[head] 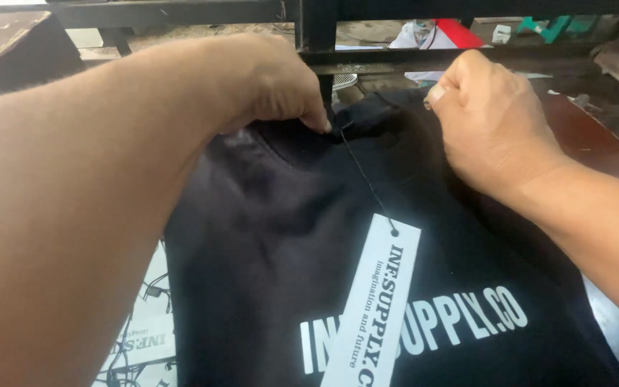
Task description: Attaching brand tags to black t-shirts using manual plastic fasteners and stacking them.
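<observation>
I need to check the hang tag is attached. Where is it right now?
In the head view, the white hang tag lies low at centre on the black garment, its black string running up to the left hand at the collar.

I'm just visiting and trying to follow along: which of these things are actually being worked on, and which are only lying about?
In hand:
- black garment, pinched at the collar by the left hand and right hand
- white hang tag on its thin black string

Lying about:
- more white tags, lower left
- black metal frame
- red and white items behind it
</observation>
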